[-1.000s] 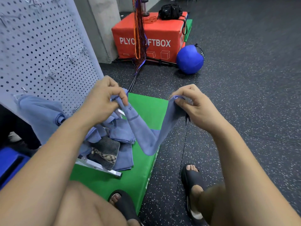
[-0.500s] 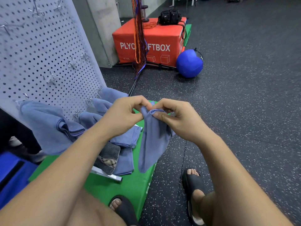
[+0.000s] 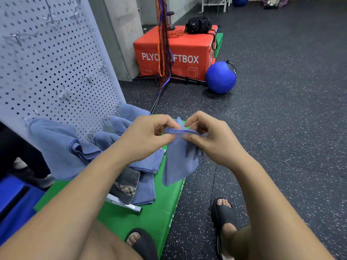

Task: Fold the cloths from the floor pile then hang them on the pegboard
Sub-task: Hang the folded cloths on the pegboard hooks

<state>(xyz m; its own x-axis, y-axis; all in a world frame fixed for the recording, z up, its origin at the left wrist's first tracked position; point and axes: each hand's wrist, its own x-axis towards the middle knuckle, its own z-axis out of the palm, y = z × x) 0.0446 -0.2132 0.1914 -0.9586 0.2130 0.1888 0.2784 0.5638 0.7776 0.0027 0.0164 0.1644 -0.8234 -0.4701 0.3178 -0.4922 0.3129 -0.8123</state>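
Black speckled rubber floor across the gym, I saw the blue cloth hanging above a green mat, left hand and right hand pinching its top edge, pegboard at left, red box and blue ball beyond.

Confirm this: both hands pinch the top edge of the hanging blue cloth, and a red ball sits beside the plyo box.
Wrong colour: the head view shows the ball is blue, not red, beside the plyo box. The rest holds: left hand and right hand both pinch the top edge of the hanging blue cloth.
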